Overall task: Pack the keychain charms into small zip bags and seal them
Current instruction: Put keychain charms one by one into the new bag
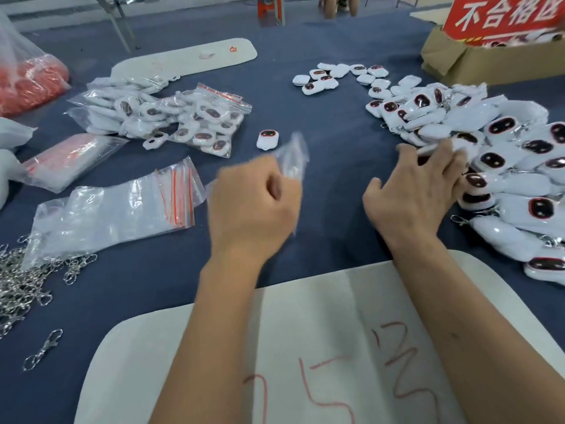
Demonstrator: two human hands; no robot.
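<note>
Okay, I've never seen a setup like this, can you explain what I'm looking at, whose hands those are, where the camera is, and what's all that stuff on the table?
There is no machine here. One camera, worn on a person's head, looks down at their own two bare hands over a blue table. The left hand has its fingers curled round a small clear zip bag, which is blurred. The right hand reaches with spread fingers into a big heap of loose white keychain charms. On the left lie already bagged charms, a stack of empty zip bags and a pile of metal clasps. One single charm lies in the middle.
</note>
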